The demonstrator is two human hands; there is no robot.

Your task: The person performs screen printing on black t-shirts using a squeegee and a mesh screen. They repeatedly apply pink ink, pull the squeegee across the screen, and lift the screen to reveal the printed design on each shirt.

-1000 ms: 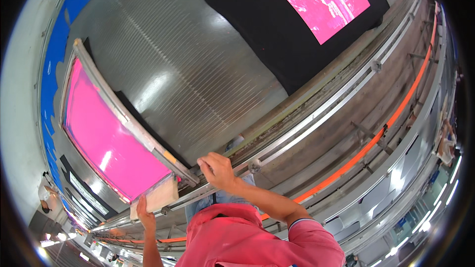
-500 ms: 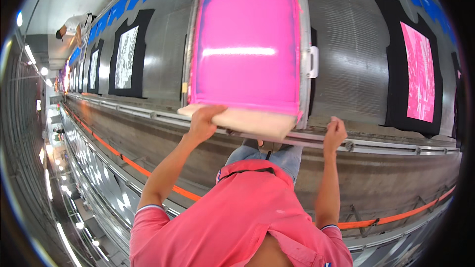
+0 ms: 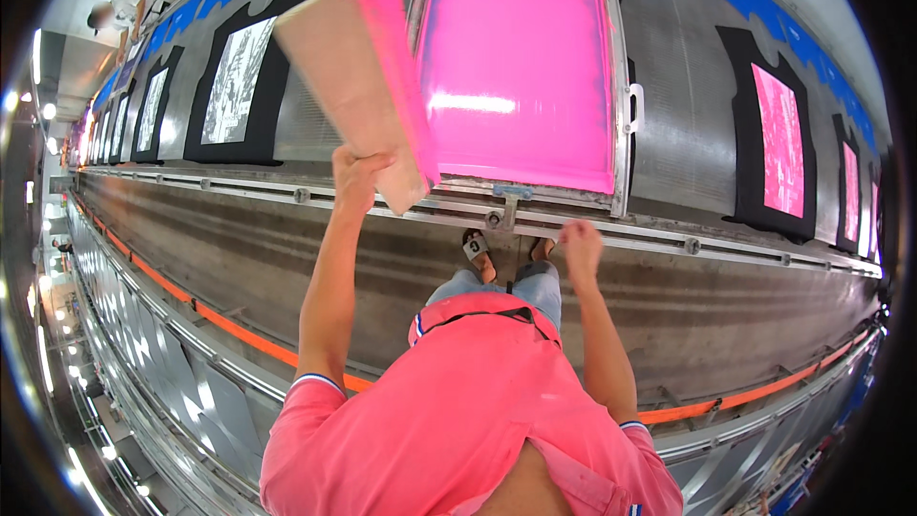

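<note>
L hand (image 3: 361, 177) fingers wrap low end of flat, pink-edged beige squeegee (image 3: 349, 76), tilted up left of rectangular metal-framed pink screen (image 3: 521, 67) on grey counter (image 3: 673, 124), prob. to keep inked edge clear. R hand (image 3: 581, 253) curled, blurred; can't tell if empty.

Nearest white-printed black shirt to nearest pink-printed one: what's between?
Head view: a pink-edged tan board held in the left hand, then the framed pink screen, plus grey tabletop.
</note>
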